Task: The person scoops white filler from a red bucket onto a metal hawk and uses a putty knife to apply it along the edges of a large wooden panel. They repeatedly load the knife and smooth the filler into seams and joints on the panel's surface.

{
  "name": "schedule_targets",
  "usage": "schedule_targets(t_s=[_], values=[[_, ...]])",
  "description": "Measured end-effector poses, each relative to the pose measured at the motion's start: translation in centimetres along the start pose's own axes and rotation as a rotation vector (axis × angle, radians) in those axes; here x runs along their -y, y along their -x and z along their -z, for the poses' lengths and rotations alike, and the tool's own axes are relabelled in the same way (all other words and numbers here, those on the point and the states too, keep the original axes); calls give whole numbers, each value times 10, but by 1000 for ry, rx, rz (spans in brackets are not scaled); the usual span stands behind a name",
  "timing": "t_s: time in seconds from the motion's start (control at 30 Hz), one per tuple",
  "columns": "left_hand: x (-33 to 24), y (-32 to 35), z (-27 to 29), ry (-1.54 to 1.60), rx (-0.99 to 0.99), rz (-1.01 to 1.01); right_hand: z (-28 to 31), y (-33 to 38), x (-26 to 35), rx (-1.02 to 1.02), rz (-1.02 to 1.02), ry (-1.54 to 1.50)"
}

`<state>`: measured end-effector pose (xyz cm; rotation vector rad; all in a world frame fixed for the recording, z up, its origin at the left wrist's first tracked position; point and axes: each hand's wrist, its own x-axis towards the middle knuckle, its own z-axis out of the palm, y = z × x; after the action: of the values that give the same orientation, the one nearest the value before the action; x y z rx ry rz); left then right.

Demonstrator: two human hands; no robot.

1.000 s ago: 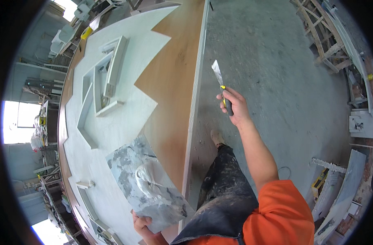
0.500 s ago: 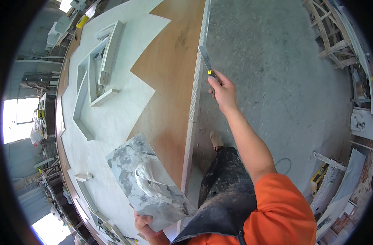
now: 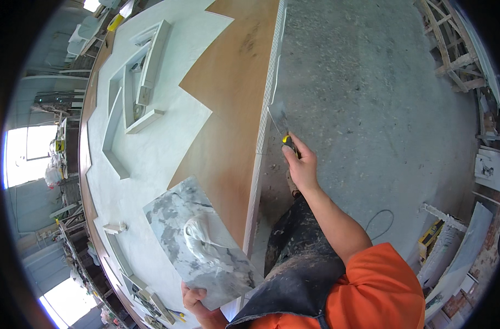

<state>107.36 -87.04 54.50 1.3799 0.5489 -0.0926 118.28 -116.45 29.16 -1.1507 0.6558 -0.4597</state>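
My left hand [image 3: 193, 296] grips the near corner of a grey-and-white smeared flat board [image 3: 176, 216]. A lump of white filler paste [image 3: 198, 241] sits on the board. In my right hand [image 3: 303, 169] is a putty knife [image 3: 286, 139] with a black and yellow handle. Its thin blade meets the meshed edge strip [image 3: 267, 90] along the right side of a large tabletop. White paste lines that strip beyond the blade. The tabletop has a brown wood border [image 3: 228, 137] and a pale zigzag-edged surface [image 3: 156, 153].
Pale angular frame pieces [image 3: 132, 88] lie on the tabletop, with more strips [image 3: 121, 257] at the near left. Grey speckled floor [image 3: 370, 109] stretches to the right. A wooden trestle [image 3: 452, 49] stands far right, and leaning panels [image 3: 463, 247] are at the near right.
My right hand and the putty knife have come nearer to me along the table's edge. The line of white paste behind the blade reaches farther. My left hand and board stay almost still.
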Motion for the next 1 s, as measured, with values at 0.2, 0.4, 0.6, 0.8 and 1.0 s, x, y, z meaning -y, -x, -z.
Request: schedule_targets(t_s=[0.2, 0.4, 0.6, 0.8, 1.0], values=[[1, 10, 26, -8, 21, -6, -2, 10, -13, -39, 29, 89], [6, 14, 91, 90, 156, -20, 9, 9, -29, -236, -66, -23], [21, -32, 211, 410, 571, 43, -4, 165, 124, 519, -86, 100], [-22, -23, 225, 286, 480, 81, -84, 282, 199, 905, 384, 687], [-19, -21, 243, 306, 513, 27, -90, 329, 189, 894, 537, 937]])
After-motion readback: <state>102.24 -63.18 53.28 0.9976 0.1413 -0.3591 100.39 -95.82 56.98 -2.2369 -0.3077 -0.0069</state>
